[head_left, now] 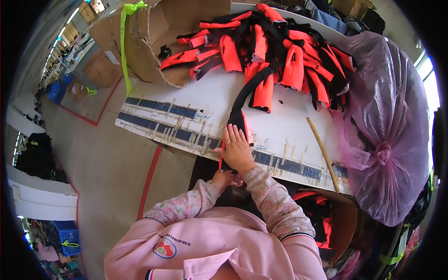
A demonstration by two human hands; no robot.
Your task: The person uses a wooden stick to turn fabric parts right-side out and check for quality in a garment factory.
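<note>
A long black-and-orange fabric piece (pixel 238 119) lies over the front edge of the white table, its black strap running back to the pile. My right hand (pixel 237 149) rests flat on its wide end, fingers stretched out and close together. Below it, at the table edge, my left hand (pixel 223 179) has its fingers curled at the near end of the same piece; my right wrist hides part of them. Farther back lies a heap of similar orange-and-black fabric pieces (pixel 293 67), many folded into tubes with black straps.
An open cardboard box (pixel 135 44) with a yellow-green ribbon stands at the back left. A wooden stick (pixel 322 154) lies on the worn, taped table (pixel 186 95). A knotted pink plastic bag (pixel 387 121) bulges at the right. Below the table, another carton (pixel 343 224) holds more orange-and-black pieces.
</note>
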